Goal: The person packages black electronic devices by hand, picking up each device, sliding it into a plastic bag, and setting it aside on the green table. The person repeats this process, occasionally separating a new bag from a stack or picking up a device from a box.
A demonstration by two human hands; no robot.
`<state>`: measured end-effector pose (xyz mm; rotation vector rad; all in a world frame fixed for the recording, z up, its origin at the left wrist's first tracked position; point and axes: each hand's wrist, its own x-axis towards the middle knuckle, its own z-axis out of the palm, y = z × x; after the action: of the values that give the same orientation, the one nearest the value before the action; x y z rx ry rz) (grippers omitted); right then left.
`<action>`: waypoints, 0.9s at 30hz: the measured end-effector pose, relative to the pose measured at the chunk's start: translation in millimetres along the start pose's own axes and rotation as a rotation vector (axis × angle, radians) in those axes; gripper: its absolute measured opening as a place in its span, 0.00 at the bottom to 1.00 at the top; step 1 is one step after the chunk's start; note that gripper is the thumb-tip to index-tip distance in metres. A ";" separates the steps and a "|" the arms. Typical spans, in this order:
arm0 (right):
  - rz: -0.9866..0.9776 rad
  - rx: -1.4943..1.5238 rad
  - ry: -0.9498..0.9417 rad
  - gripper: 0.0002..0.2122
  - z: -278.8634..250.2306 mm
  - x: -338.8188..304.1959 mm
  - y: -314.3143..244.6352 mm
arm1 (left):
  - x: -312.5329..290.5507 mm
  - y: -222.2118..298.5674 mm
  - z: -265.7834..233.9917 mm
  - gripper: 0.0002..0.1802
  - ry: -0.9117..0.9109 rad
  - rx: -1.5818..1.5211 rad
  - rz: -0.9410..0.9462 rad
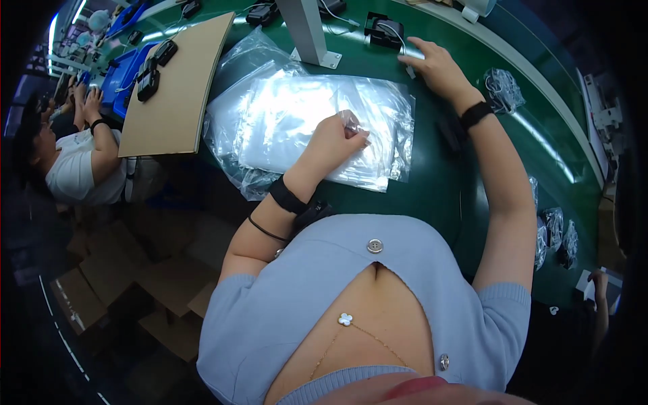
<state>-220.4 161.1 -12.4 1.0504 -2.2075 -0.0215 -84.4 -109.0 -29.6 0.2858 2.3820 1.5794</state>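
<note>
A stack of clear plastic bags [283,128] lies on the green worktop in front of me. My left hand [337,144] rests over its right part, fingers curled into a pinch on the film of a bag. Farther right, my right hand [440,69] reaches toward a black boxy device [385,32] near the far edge. Its thumb and forefinger are apart, beside the device's white cable [403,48]. Whether the fingertips touch the cable is hard to see.
A grey metal post [307,34] stands behind the bags. At left, a brown board [179,88] carries black devices [148,77]; beyond it sits a person in a white top [84,162]. Bagged cable bundles [503,91] lie at right. Cardboard boxes [162,277] are on the lower left.
</note>
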 end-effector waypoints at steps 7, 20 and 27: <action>0.494 0.252 -0.195 0.08 37.9 56.6 28.4 | 0.0 0.6 -8.3 0.06 -0.064 -0.217 -0.074; 0.211 -0.180 -0.269 0.22 74.8 42.6 22.5 | 3.6 3.9 -11.8 0.12 -0.065 -0.321 0.039; 0.365 0.190 -0.440 0.33 68.8 44.2 17.9 | 5.3 1.7 -11.8 0.12 -0.072 -0.317 0.056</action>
<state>-292.4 124.7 -34.6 0.7754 -2.8223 0.1336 -93.3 -117.0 -24.3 0.3378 2.0466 1.9036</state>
